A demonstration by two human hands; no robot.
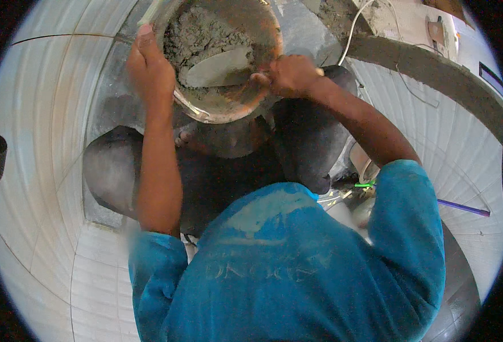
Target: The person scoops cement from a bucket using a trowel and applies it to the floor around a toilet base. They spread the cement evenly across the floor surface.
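A round bucket of wet grey mortar stands in front of my folded legs. My right hand is closed around the handle of a trowel at the bucket's right side. The trowel's flat grey blade lies tilted in the mortar, smeared with it. My left hand is at the left rim, its thumb pressed on a pale, narrow strip that runs up out of the picture. The fingers below are mostly hidden, so what the strip belongs to cannot be told.
Ribbed pale tiles curve along the left. At the right, a mortar-coated ledge has a white cable near it. Beside my right knee are a small container and clutter; a purple stick lies farther right.
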